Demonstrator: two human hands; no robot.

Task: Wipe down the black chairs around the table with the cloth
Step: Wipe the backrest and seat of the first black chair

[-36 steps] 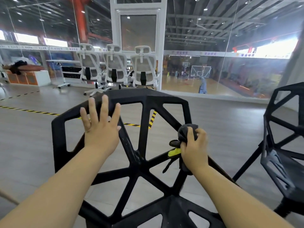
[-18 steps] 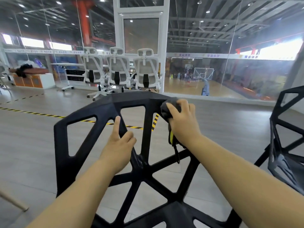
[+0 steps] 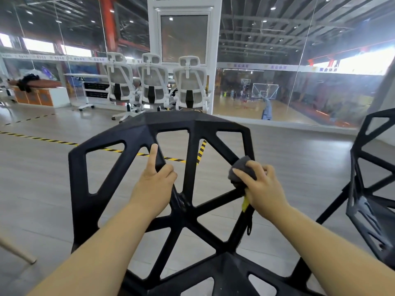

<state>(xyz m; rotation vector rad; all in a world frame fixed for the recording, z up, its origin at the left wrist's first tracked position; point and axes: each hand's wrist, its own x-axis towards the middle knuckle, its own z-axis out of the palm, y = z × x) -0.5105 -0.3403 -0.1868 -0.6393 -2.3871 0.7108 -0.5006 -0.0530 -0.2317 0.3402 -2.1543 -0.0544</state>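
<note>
Black lattice chair back (image 3: 171, 127) gripped by both hands, seat cut off at frame btm.
Left hand (image 3: 157, 180) is closed round a slanted strut, index finger straight. A bunched grey cloth (image 3: 240, 170) is pressed to the rt strut by the closed right hand (image 3: 263, 189); cloth mostly hidden under fingers, yellow tag showing. Second black chair (image 3: 367, 189) is cropped at rt edge.

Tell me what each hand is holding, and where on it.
Right hand grips a bunched dark grey cloth around its middle, pressing it on the black lattice plastic chair. Left hand clasps a diagonal backrest strut.
</note>
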